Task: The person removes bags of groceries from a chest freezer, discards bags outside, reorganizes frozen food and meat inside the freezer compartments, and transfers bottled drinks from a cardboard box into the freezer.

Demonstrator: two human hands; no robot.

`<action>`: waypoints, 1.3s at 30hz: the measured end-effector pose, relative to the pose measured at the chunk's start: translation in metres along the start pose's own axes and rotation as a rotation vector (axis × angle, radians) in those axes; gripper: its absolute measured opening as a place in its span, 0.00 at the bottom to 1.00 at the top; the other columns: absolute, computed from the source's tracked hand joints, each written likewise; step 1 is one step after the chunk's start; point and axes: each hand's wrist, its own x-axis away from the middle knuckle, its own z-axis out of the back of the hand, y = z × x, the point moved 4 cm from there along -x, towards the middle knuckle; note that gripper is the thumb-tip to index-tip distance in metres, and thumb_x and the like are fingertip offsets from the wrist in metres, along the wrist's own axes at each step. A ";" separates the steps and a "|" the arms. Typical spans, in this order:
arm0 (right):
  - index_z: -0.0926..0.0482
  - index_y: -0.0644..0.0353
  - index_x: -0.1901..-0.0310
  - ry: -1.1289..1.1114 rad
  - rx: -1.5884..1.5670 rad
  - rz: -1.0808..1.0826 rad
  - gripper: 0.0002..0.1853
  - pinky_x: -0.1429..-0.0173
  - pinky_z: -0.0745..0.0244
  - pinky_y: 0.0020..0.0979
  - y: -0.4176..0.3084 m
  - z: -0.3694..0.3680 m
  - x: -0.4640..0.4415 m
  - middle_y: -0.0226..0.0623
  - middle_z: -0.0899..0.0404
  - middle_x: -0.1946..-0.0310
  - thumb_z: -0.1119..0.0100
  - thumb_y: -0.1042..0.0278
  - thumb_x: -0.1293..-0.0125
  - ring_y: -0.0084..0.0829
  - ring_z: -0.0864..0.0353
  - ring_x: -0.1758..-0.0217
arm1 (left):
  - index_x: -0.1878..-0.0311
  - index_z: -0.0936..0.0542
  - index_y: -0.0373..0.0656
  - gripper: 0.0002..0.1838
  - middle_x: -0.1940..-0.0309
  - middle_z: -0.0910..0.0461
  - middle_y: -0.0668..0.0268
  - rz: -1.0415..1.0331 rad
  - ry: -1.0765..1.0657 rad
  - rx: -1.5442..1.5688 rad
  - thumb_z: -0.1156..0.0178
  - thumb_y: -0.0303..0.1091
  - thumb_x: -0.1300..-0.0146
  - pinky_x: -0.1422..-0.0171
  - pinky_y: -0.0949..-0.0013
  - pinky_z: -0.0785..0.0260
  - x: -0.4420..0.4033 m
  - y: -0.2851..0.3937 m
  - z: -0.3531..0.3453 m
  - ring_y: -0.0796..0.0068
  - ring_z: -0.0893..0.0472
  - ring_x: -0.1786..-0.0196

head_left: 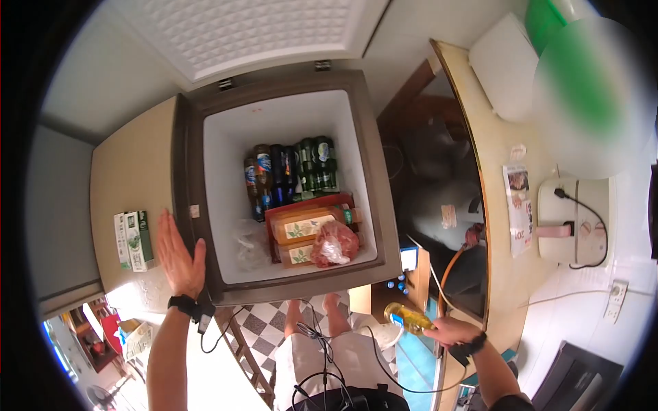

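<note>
My right hand point(456, 331) is wrapped round the neck of a yellowish glass bottle point(408, 318), held sideways at the lower right, outside the freezer. Flat and with fingers stretched, my left hand point(181, 259) lies near the left rim of the open chest freezer point(223, 198). Inside the freezer stand or lean several bottles point(291, 168) at the back. In front of them are juice-like bottles with leaf labels point(301, 227) and a plastic bag of reddish food point(336, 244).
Small green-and-white cartons point(133, 241) sit on the left surface. The raised freezer lid point(247, 31) is at the top. On the right are a wooden-edged counter point(500, 288), a dark recess and a corded appliance point(574, 222). Cables hang before my body.
</note>
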 end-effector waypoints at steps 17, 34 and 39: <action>0.20 0.65 0.54 -0.195 -0.773 0.469 0.16 0.53 0.19 0.34 -0.337 0.126 0.078 0.37 0.15 0.64 0.41 0.57 0.20 0.30 0.14 0.62 | 0.23 0.40 0.28 0.47 0.18 0.44 0.48 0.084 -0.017 0.115 0.37 0.39 0.44 0.13 0.46 0.54 -0.009 0.000 0.028 0.46 0.46 0.16; 0.27 0.70 0.45 -0.043 -1.136 0.139 0.16 0.52 0.11 0.52 -0.459 0.226 -0.328 0.57 0.18 0.57 0.39 0.64 0.23 0.51 0.13 0.54 | 0.24 0.40 0.25 0.51 0.19 0.44 0.42 0.145 -0.188 0.184 0.36 0.42 0.51 0.15 0.41 0.55 -0.024 -0.009 0.028 0.40 0.46 0.17; 0.21 0.72 0.53 -0.004 -1.121 0.118 0.20 0.60 0.14 0.49 -0.452 0.221 -0.398 0.53 0.15 0.62 0.44 0.57 0.19 0.46 0.12 0.61 | 0.25 0.39 0.25 0.51 0.20 0.43 0.40 0.148 -0.185 0.189 0.37 0.43 0.52 0.15 0.40 0.55 -0.024 -0.012 0.024 0.38 0.44 0.18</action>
